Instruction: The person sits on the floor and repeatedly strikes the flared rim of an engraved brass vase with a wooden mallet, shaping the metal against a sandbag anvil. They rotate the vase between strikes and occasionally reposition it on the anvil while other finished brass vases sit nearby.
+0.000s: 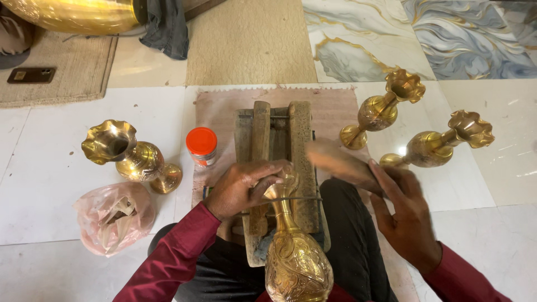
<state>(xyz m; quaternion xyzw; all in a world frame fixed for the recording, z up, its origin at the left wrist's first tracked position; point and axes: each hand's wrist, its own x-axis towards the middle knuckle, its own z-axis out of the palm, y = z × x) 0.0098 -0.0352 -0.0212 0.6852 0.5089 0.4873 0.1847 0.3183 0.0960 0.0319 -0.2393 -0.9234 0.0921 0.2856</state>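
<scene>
Vase (296, 263) lay on the wooden block (279, 145) and lap, base cut off by the frame edge, rim hidden under the left hand (246, 187), which gripped its neck. Right hand (405, 215) was closed on a motion-blurred mallet (341, 162), raised beside the block.

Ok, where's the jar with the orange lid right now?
In the head view, the orange-lidded jar stands left of centre on the pinkish cloth, just left of the wooden block, with a brass vase further left and the left hand just below it.

A floor-level metalcraft workshop: brass vases (134, 159) surround a worn wooden work block (277, 162).
</scene>
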